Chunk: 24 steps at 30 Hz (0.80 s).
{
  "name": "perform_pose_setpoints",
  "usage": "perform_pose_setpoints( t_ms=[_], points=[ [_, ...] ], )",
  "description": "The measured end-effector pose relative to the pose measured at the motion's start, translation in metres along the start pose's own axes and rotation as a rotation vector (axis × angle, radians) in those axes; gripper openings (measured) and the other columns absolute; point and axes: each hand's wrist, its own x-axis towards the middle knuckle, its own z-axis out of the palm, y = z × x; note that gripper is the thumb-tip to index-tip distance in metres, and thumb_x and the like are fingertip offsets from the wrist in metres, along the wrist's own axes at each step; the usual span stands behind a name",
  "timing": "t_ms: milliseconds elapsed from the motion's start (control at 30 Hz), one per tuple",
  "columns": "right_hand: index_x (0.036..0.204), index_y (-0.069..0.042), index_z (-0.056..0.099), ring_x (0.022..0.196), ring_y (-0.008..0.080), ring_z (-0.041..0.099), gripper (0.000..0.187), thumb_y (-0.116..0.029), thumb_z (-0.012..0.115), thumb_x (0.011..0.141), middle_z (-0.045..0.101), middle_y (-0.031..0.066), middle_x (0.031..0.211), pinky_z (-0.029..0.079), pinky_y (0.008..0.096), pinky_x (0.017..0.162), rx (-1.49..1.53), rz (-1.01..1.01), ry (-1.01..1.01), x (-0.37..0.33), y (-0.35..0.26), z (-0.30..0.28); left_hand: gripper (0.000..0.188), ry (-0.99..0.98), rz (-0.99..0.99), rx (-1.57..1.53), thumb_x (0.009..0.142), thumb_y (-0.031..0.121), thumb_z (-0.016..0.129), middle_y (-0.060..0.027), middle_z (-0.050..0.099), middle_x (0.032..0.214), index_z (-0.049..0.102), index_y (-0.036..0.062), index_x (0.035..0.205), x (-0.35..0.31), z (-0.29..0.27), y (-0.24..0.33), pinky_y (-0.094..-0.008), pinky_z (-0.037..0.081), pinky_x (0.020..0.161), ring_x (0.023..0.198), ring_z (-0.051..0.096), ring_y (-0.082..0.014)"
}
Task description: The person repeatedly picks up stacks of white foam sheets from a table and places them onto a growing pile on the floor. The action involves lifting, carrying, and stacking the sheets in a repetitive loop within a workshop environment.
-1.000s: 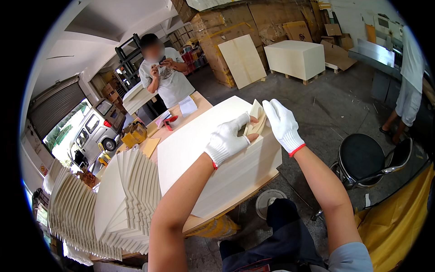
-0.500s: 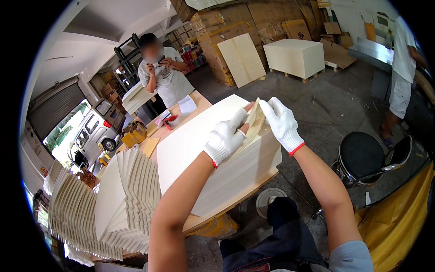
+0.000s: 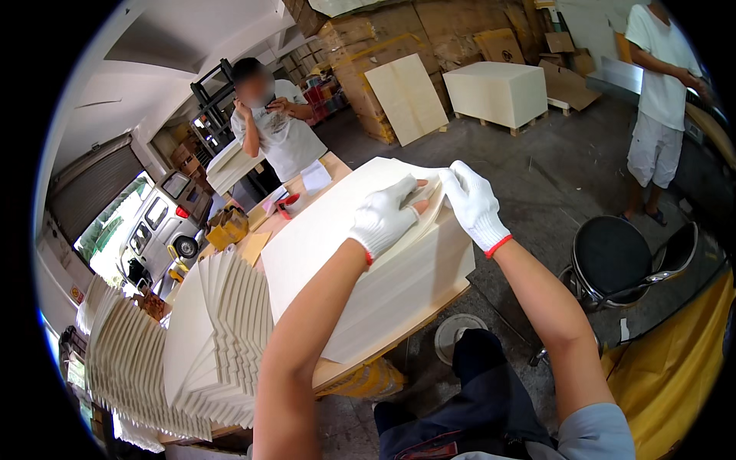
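Observation:
A thick stack of cream-white sheets (image 3: 399, 295) fills the table in front of me. My left hand (image 3: 383, 217), in a white knit glove with bare thumb and fingertip showing, rests on the top sheet near its right edge, its fingers apart. At the stack's right corner my right hand (image 3: 471, 203), in a white glove with a red cuff, pinches the lifted corner of the upper sheets (image 3: 434, 201). Those sheets curl upward between my two hands. How many are lifted I cannot tell.
Fanned stacks of cream sheets (image 3: 211, 337) lie to the left. A red tape dispenser (image 3: 289, 202) and paper (image 3: 315, 176) are at the far end. One person (image 3: 280, 126) stands beyond the table, another (image 3: 659, 100) at far right. A black stool (image 3: 616, 257) stands nearby.
My left hand has loosened from the curled edge and lies flatter on the sheet. The right hand has shifted slightly left, still at the corner. The person at far right has moved into fuller view.

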Motion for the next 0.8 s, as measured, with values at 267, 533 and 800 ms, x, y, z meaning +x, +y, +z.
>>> perform_pose_setpoints(
  t_ms=[267,533,800],
  points=[
    [0.087,-0.007,0.055,0.068,0.0338,0.062,0.042,-0.044,0.051,0.107,0.061,0.0121,0.069,0.046,0.0445,0.066,-0.081,-0.016,0.021,0.0,-0.004,-0.004,0.057,-0.137,-0.175,-0.212,0.089,0.02,0.08,-0.0103,0.072,0.109,0.062,0.0111,0.142,-0.021,-0.016,0.038,-0.0349,0.056,0.077,0.078,0.067,-0.0163],
    [0.087,-0.007,0.056,0.069,0.0342,0.063,0.042,-0.044,0.052,0.106,0.062,0.0122,0.069,0.047,0.044,0.066,-0.086,-0.001,0.014,-0.003,-0.012,-0.005,0.055,-0.076,-0.119,-0.183,0.089,0.017,0.079,-0.0099,0.072,0.105,0.062,0.0086,0.14,-0.021,-0.012,0.031,-0.0344,0.056,0.073,0.073,0.067,-0.0161],
    [0.089,-0.007,0.056,0.071,0.0359,0.063,0.044,-0.047,0.05,0.107,0.063,0.0126,0.071,0.047,0.0451,0.068,-0.092,0.013,-0.012,0.0,-0.001,-0.003,0.055,-0.136,-0.17,-0.192,0.092,0.019,0.078,-0.0152,0.074,0.114,0.06,0.011,0.143,-0.02,-0.017,0.037,-0.0353,0.057,0.082,0.087,0.072,-0.0204]
  ],
)
